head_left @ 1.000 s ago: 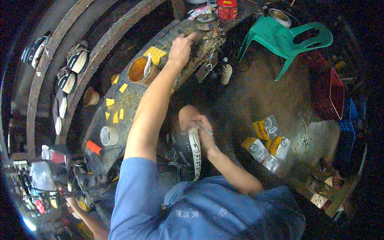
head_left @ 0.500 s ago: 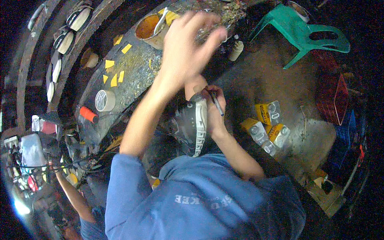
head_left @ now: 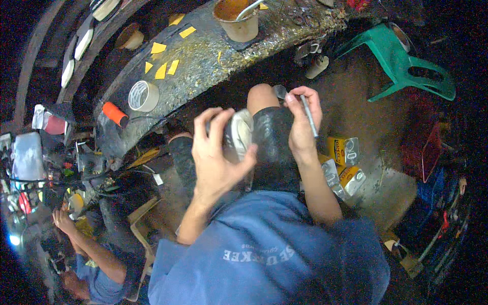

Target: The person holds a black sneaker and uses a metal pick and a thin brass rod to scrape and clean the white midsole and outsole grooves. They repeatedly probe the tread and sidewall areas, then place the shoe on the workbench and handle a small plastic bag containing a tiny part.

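My left hand (head_left: 216, 157) curls its fingers and thumb around a dark shoe with a white sole (head_left: 243, 129), blurred by motion, above my lap. To the right, my right hand (head_left: 305, 119) is closed on a thin grey pen-like tool (head_left: 309, 116), which slants down past the palm. A small dark rounded piece (head_left: 279, 92) shows by its thumb, next to my bare knee (head_left: 263, 96). Whether that piece belongs to the tool, I cannot tell.
The worktable (head_left: 198, 63) carries a tub of orange-brown stuff (head_left: 239, 28), yellow scraps (head_left: 160, 71), a tape roll (head_left: 144, 96) and an orange spool (head_left: 115, 114). Yellow packs (head_left: 351, 178) and a green chair (head_left: 396, 61) stand right. A co-worker's arm (head_left: 96, 249) shows lower left.
My left hand has come down from near the tub and taken hold of the shoe, which has shifted left. My right hand has moved right, away from the shoe, keeping the tool.
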### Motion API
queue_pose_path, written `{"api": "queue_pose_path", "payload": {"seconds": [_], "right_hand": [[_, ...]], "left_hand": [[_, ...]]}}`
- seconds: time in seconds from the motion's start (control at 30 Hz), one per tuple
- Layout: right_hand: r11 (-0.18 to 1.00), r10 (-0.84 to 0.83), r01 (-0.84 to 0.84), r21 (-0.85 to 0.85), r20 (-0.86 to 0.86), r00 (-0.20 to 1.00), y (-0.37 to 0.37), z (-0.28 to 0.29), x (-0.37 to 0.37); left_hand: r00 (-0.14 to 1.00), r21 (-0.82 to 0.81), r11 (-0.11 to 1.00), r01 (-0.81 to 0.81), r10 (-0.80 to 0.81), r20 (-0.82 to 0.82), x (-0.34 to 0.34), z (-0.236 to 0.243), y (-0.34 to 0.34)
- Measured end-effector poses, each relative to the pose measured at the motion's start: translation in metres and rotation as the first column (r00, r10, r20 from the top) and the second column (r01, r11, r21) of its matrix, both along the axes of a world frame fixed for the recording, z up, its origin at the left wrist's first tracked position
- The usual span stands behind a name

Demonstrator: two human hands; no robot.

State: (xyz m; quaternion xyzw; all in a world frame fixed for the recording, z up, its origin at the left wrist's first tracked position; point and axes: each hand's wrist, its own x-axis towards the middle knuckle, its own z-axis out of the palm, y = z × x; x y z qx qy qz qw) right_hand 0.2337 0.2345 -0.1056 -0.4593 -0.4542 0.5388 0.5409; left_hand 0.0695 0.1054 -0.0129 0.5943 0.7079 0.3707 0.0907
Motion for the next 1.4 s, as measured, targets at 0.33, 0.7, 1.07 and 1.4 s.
{"api": "queue_pose_path", "payload": {"seconds": [0.33, 0.7, 1.07, 1.4], "right_hand": [[0.997, 0.065, -0.079, -0.017, -0.412, 0.909, 0.002, 0.045, 0.025], [0.995, 0.063, -0.091, -0.036, -0.474, 0.878, -0.008, 0.076, 0.040], [0.997, 0.068, -0.081, -0.007, -0.492, 0.868, -0.019, 0.103, 0.021], [0.992, 0.120, -0.091, 0.087, -0.449, 0.885, -0.033, 0.103, -0.009]], "left_hand": [[0.957, 0.018, 0.957, -0.288, 0.287, 0.044, -0.171, 0.007, 0.137], [0.851, -0.444, 0.763, -0.470, 0.257, -0.458, -0.194, 0.005, 0.281], [0.944, 0.154, 0.985, 0.082, -0.126, 0.304, -0.002, 0.041, 0.060], [0.723, 0.127, 0.991, -0.029, -0.067, 0.688, 0.028, 0.026, 0.048]]}}
